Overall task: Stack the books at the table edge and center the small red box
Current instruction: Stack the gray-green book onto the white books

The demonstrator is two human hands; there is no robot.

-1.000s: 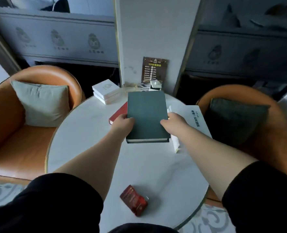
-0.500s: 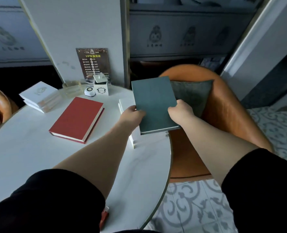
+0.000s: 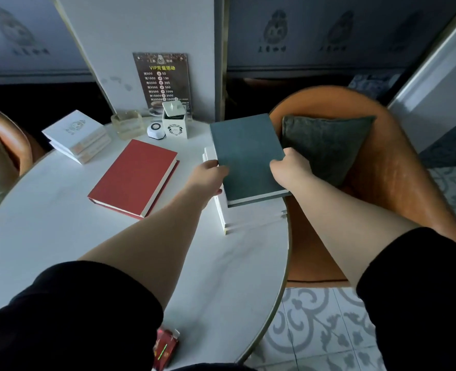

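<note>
While both our hands, left hand [image 3: 208,174] and right hand [image 3: 288,167], pinch the green book [image 3: 244,153] by its sides over the white books [image 3: 237,218] at 3 o'clock, stacking is underway; next, lower it square. Red book [image 3: 134,176] waits at center; small red box [image 3: 165,349] sits at 6 o'clock.

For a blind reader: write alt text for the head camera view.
Two bare hands, left hand and right hand, hold a dark green hardcover book over white books at the round white table's right edge. A red hardcover book lies left; a small red box sits nearest.
</note>
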